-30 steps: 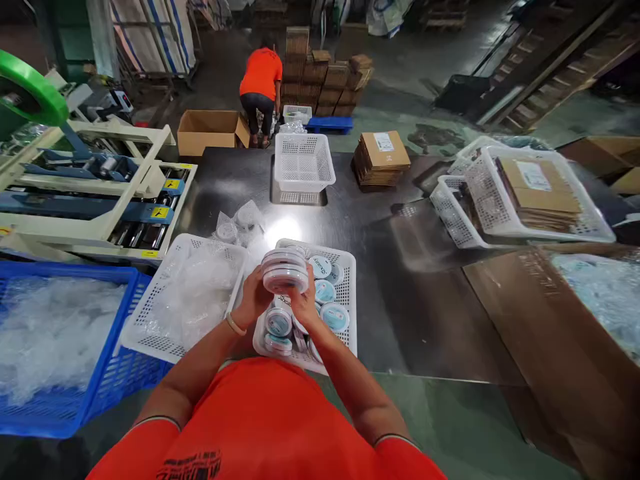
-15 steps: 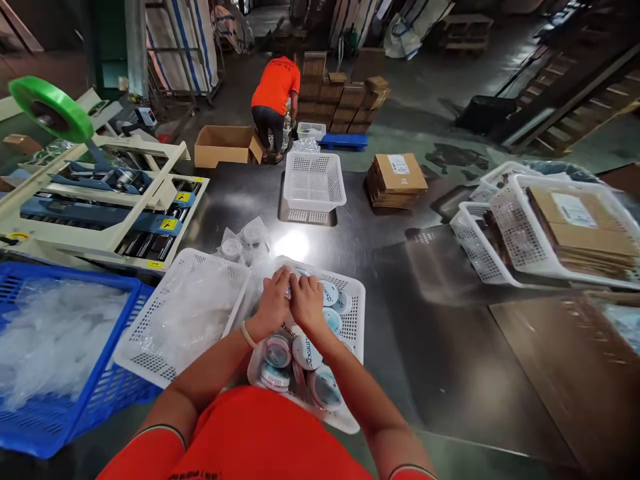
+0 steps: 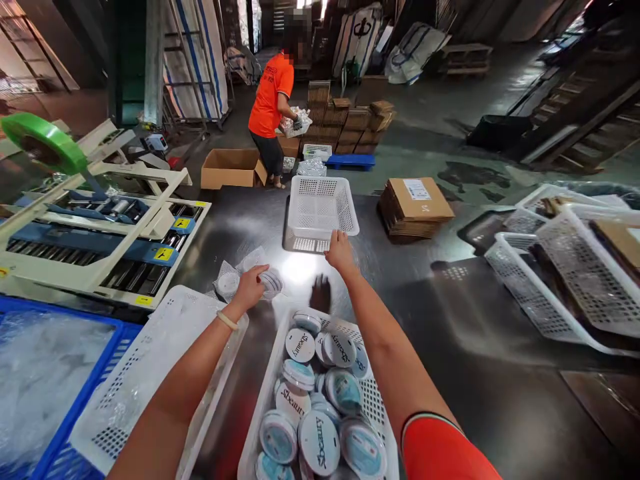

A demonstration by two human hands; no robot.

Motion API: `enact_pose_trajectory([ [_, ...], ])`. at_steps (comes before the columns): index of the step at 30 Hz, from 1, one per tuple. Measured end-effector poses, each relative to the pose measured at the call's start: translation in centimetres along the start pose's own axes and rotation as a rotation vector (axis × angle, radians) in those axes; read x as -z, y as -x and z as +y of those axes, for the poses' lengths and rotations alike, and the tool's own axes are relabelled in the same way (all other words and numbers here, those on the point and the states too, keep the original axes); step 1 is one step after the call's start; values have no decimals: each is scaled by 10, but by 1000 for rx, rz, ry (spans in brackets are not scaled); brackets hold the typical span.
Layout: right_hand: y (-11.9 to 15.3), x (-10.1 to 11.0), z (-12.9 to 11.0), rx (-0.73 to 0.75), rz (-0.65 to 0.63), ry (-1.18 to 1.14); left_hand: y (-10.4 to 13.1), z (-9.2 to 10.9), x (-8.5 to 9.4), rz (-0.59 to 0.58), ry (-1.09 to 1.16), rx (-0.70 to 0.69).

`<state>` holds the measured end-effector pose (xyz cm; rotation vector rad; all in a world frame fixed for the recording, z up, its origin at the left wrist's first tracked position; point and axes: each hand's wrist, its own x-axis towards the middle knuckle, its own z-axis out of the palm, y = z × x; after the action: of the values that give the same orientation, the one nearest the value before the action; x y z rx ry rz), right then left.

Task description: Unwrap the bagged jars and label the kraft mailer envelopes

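Note:
My left hand is closed at a clear-wrapped round container, its fingertips against the wrapping. Another wrapped container lies beside it on the dark metal table. My right hand reaches farther forward, fingers bent over the near rim of a white plastic basket; its exact hold is partly hidden. Close to me, a second white basket holds many round, flat containers with white or pale blue lids, some lettered "beauty".
At left, a white basket of clear wrapping overlaps a blue crate. A taping machine stands beyond. Flat cartons are stacked at right, near more baskets. A co-worker carries a filled white container.
My hands have separated from above the container basket: left to the wrapped containers, right forward to the far basket. The co-worker has straightened up, lifting a container. The view has shifted.

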<state>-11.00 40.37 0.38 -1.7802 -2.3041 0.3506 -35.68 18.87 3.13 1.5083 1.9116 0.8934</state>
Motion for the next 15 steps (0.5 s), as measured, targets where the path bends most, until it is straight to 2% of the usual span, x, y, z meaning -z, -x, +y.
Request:
enact_pose_trajectory([
  [4, -54, -24, -1, 15, -74, 109, -13, -41, 5, 83, -24, 94],
  [7, -67, -40, 12, 38, -115, 227, -19, -65, 7, 124, -22, 153],
  [9, -60, -47, 26, 82, -108, 264, -21, -75, 7, 145, -13, 170],
  [11, -42, -48, 44, 83, -132, 269, -21, -81, 7, 154, -6, 171],
  [13, -15, -40, 67, 45, -183, 261, -21, -83, 7, 150, -8, 171],
  [15, 19, -20, 97, -1, -212, 261, -21, -81, 10, 132, -30, 170],
])
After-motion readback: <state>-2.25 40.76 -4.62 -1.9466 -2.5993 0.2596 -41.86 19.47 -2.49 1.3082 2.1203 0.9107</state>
